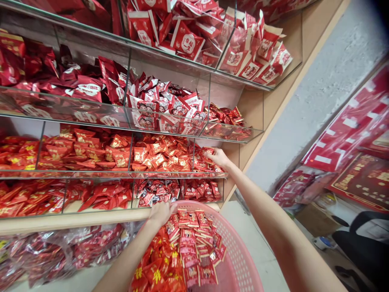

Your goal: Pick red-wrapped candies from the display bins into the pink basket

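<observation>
- The left hand (161,213) sits low, at the near rim of the pink basket (243,259), just above the wooden ledge (75,221). Its fingers are bunched, but I cannot tell whether they hold anything.
- The right hand (219,158) reaches out, its fingers (210,152) on the red packets (170,156) at the front corner of a glass shelf (121,174). Whether they grip one is hard to tell.
- The basket sits below and in front of the ledge, between both arms, and holds a heap of similar packets (194,251), some in rough stacks.
- The glass shelves above carry other red packets and cartoon-printed packets (164,105), divided into compartments.
- Red paper bags (188,40) fill the top shelf.
- Clear plastic bags of red goods (60,251) lie under the ledge.
- To the right are a concrete pillar (319,109), red printed sheets (343,129), a cardboard box (316,219) and a black chair (361,243).
</observation>
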A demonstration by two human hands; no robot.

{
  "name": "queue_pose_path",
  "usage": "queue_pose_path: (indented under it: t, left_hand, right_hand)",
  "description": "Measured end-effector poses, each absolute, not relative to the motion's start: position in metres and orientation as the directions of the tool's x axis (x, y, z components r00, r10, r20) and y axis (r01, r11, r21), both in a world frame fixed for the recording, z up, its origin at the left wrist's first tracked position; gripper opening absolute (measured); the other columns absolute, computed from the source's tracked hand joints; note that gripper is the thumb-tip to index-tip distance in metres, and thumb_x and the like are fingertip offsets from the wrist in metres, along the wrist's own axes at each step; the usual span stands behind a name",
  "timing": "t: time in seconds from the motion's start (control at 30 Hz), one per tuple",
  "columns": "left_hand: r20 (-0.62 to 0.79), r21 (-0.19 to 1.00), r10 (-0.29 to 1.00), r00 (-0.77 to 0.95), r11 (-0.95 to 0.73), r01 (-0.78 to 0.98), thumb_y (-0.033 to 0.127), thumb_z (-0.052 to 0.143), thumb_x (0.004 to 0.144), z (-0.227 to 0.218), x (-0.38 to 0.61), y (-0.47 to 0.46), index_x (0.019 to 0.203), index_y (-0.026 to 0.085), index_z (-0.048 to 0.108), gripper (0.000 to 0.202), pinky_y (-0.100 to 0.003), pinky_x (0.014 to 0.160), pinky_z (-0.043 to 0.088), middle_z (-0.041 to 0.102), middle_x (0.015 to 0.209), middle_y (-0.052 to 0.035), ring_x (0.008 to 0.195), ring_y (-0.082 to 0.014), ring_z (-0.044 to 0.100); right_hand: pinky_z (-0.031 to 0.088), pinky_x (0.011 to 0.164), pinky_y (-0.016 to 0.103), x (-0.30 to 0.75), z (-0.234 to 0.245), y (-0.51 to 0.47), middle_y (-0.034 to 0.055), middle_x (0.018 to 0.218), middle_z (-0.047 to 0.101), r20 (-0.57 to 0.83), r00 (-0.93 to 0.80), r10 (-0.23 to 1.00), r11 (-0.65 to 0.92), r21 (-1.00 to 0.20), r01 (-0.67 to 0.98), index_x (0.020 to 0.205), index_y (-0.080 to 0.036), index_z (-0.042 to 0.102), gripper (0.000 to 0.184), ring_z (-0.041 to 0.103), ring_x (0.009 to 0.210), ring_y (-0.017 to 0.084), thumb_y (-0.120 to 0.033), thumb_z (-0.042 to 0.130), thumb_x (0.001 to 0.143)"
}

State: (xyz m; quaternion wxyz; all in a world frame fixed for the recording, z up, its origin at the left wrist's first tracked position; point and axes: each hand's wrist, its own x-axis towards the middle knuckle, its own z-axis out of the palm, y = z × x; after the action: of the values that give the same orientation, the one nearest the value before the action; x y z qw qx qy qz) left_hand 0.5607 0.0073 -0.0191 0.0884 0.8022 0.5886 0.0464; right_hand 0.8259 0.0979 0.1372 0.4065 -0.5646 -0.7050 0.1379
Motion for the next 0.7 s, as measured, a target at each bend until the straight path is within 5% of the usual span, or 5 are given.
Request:
queue_pose_path:
  t: [0.2, 0.3, 0.4, 0.53, 0.7]
  left_hand:
    - [-0.043, 0.204, 0.955, 0.294, -0.280, 0.938, 0.052, 0.019, 0.087, -0.019, 0.562, 0.007, 0.103, 0.015, 0.060, 0.058, -0.035, 0.073, 0.046, 0.069, 0.087, -0.0133, 0.086, -0.0267, 0.063]
    - [-0.036, 0.185, 0.954, 0.298, -0.287, 0.940, 0.053, 0.018, 0.087, -0.018, 0.562, 0.007, 0.103, 0.016, 0.060, 0.058, -0.036, 0.072, 0.046, 0.069, 0.087, -0.0136, 0.086, -0.0273, 0.063]
    - [-0.033, 0.169, 0.952, 0.305, -0.295, 0.940, 0.053, 0.018, 0.087, -0.018, 0.562, 0.007, 0.104, 0.016, 0.059, 0.058, -0.037, 0.072, 0.046, 0.069, 0.087, -0.0140, 0.085, -0.0276, 0.064]
    - [-0.037, 0.168, 0.950, 0.311, -0.301, 0.939, 0.053, 0.018, 0.087, -0.018, 0.562, 0.006, 0.106, 0.016, 0.058, 0.058, -0.037, 0.073, 0.046, 0.068, 0.087, -0.0145, 0.086, -0.0274, 0.064]
    - [-0.051, 0.169, 0.950, 0.309, -0.296, 0.940, 0.055, 0.016, 0.086, -0.017, 0.562, 0.007, 0.108, 0.016, 0.058, 0.062, -0.039, 0.074, 0.046, 0.068, 0.091, -0.0150, 0.087, -0.0287, 0.063]
  right_hand:
    - [0.042, 0.076, 0.032, 0.816, 0.128, 0.088, 0.0138, 0.099, 0.061, 0.305, -0.157, 0.939, 0.191, -0.084, 0.978, 0.093, -0.012, 0.058, 0.035, 0.056, 0.093, 0.025, -0.043, 0.053, 0.077]
    - [0.041, 0.077, 0.031, 0.808, 0.128, 0.085, 0.0148, 0.107, 0.058, 0.268, -0.169, 0.948, 0.157, 0.066, 0.985, 0.103, -0.015, 0.054, 0.039, 0.054, 0.097, 0.025, -0.046, 0.051, 0.080]
    - [0.040, 0.074, 0.028, 0.807, 0.132, 0.086, 0.0127, 0.104, 0.060, 0.274, -0.174, 0.946, 0.171, 0.038, 0.985, 0.102, -0.016, 0.053, 0.033, 0.056, 0.092, 0.022, -0.041, 0.050, 0.082]
    - [0.038, 0.075, 0.027, 0.813, 0.144, 0.075, 0.0107, 0.097, 0.061, 0.446, -0.175, 0.877, 0.225, -0.061, 0.972, 0.096, -0.014, 0.054, 0.028, 0.055, 0.089, 0.020, -0.038, 0.050, 0.082]
    - [0.039, 0.067, 0.026, 0.810, 0.152, 0.005, 0.0029, 0.080, 0.060, 0.550, -0.134, 0.824, 0.342, -0.294, 0.893, 0.097, -0.016, 0.052, 0.030, 0.054, 0.070, 0.016, -0.041, 0.048, 0.081]
